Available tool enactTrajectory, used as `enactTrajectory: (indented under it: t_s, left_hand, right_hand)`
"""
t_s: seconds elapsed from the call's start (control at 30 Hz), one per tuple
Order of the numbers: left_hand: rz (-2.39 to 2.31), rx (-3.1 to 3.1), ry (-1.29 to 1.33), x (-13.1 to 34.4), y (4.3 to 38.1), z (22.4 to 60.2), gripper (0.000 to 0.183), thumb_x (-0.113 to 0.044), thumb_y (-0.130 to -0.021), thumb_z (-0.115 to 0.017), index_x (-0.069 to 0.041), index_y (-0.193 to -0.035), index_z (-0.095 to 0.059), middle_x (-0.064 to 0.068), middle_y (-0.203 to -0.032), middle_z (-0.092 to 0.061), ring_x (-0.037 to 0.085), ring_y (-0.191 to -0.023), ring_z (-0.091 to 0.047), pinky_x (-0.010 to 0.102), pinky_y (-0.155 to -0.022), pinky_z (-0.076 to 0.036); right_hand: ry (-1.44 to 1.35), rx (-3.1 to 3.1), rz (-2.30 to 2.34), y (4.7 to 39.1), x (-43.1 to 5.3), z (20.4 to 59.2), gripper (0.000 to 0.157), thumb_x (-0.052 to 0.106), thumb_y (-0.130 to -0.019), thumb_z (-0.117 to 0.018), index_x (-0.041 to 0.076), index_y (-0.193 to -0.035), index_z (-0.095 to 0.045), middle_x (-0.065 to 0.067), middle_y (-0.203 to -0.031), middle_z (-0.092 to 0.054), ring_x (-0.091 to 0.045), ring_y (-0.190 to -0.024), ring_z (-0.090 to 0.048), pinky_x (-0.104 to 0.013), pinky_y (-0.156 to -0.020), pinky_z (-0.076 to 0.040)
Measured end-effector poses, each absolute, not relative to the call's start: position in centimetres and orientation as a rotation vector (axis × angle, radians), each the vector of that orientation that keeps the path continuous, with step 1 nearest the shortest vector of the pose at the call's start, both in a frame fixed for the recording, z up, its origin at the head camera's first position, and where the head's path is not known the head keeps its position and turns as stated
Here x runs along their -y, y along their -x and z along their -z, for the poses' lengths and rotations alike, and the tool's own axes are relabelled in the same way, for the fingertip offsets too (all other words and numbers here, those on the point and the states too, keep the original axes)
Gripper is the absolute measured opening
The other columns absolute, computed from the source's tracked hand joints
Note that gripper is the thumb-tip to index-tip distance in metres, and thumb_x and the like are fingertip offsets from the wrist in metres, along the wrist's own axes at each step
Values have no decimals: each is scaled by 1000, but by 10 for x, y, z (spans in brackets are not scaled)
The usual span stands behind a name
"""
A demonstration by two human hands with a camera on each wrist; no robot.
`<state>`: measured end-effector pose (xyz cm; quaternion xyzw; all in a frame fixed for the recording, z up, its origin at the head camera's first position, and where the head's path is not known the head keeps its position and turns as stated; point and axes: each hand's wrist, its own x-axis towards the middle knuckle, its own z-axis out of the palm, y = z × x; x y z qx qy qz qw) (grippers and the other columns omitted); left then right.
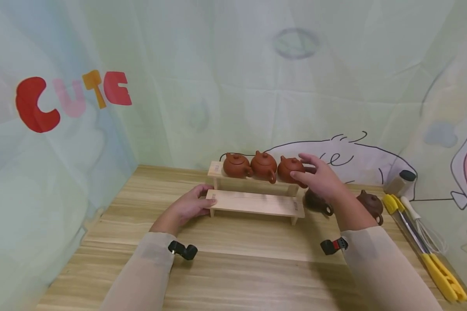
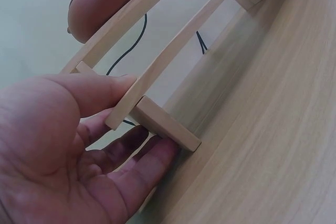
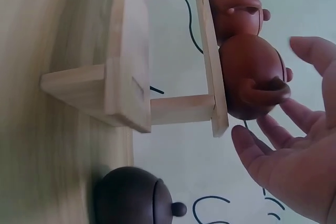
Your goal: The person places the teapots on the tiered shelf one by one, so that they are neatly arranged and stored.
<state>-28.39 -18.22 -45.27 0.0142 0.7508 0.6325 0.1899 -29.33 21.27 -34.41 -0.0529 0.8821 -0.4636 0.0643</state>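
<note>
A two-step wooden stand (image 1: 257,204) carries three reddish-brown teapots in a row on its upper step: the left teapot (image 1: 235,167), the middle teapot (image 1: 263,167) and the right teapot (image 1: 289,169). My left hand (image 1: 188,205) holds the left end of the lower step, thumb on top of the board and fingers against the leg (image 2: 170,127). Around the right teapot, my right hand (image 1: 324,179) has its fingers spread and loosely bent, with a gap between thumb and pot in the right wrist view. The lower step is bare.
A dark teapot (image 3: 131,195) stands on the table right of the stand, partly behind my right hand. Another dark teapot (image 1: 369,204) sits farther right. Yellow-handled tongs (image 1: 424,250), a whisk (image 1: 426,229) and a black-lidded jar (image 1: 400,183) lie or stand along the right edge.
</note>
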Motion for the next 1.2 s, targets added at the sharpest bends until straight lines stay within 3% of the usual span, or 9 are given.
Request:
enactTrajectory:
  t_s: [0.33,0.77,0.9,1.0,1.2]
  left_hand:
    - [-1789,-2103,-38,183,285,454,63,-12,-107,-66,-4,-161,-35,23,-167,-31,40,-140,-57,56,-118,-50]
    - [-1790,-2101,-58,184,288,456,63,-11,-107,-65,-4,-161,-35,23,-167,-33,38,-139,-58,54,-117,-52]
    - [-1791,-2095,-61,184,288,455,62,-12,-107,-65,-4,-161,-35,23,-167,-32,39,-139,-57,54,-117,-51]
    - [-1790,-2096,-61,184,288,454,62,-11,-107,-64,-4,-161,-34,23,-166,-32,39,-139,-57,55,-117,-51]
    - [-1789,-2095,-60,183,286,454,63,-11,-107,-64,-3,-162,-34,23,-166,-32,39,-140,-56,56,-118,-50]
  right_hand:
    - [70,-2758,1458,245,-253,358,86,60,-102,-65,22,-170,-27,-16,-170,-40,-43,-156,-41,-68,-120,-44]
    - [-130,-2955,1267,218,-342,391,88,52,-104,-66,5,-168,-27,-33,-164,-40,-54,-146,-46,-59,-103,-57]
    - [-241,-2977,1190,220,-362,397,92,49,-103,-69,-1,-167,-24,-37,-166,-34,-59,-148,-38,-67,-106,-53]
    - [-303,-2961,1165,223,-374,403,96,47,-102,-70,-3,-167,-21,-39,-168,-27,-64,-150,-31,-75,-113,-43]
    - [-319,-2936,1135,233,-391,414,101,50,-101,-71,-4,-168,-18,-39,-169,-22,-65,-150,-29,-76,-116,-37]
